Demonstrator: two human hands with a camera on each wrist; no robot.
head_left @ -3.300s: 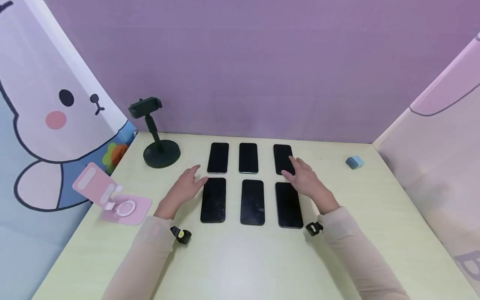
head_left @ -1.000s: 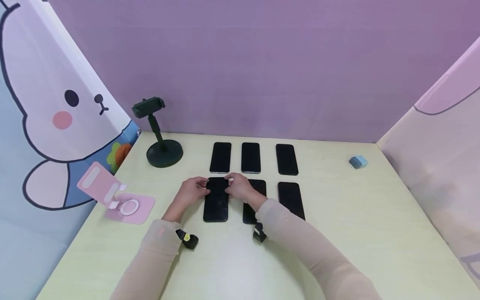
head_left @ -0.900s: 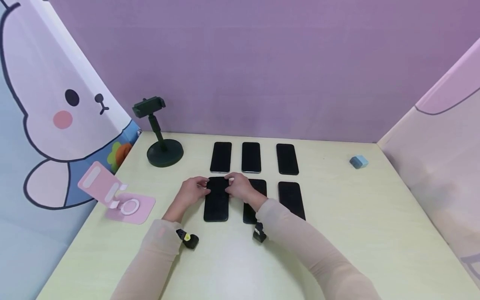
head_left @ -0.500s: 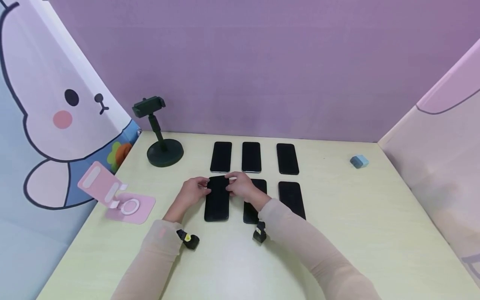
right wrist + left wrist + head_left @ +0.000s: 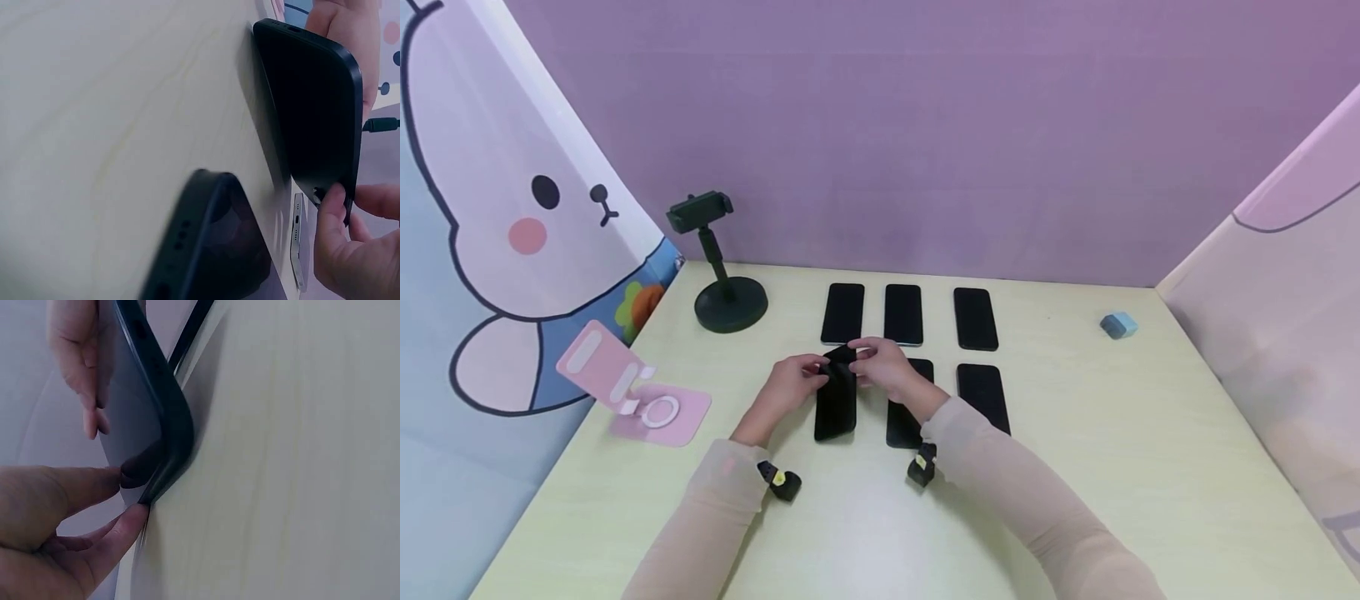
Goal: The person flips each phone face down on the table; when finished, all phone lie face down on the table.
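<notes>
Both hands pinch a black smartphone [image 5: 835, 410], the left one of the near row. My left hand [image 5: 792, 385] grips its upper left edge between thumb and fingers; in the left wrist view its fingertips [image 5: 134, 515] meet at the corner. My right hand [image 5: 889, 368] holds the top right corner. The phone is tilted, right side raised: its glossy screen [image 5: 128, 419] shows in the left wrist view, its dark back [image 5: 315, 106] in the right wrist view. Close by on the right lies another smartphone [image 5: 901, 425], partly hidden by the right forearm.
At the near row's right end is a smartphone [image 5: 982, 396]; behind lie three more, left [image 5: 843, 312], middle [image 5: 903, 314] and right [image 5: 976, 318]. A black phone stand [image 5: 730, 304] and pink folding stand [image 5: 681, 421] are at left, a small blue block [image 5: 1118, 325] at far right.
The right hand has come left from the right-hand phones to the near left phone. That phone lay flat a second ago; its top end and right side are now lifted.
</notes>
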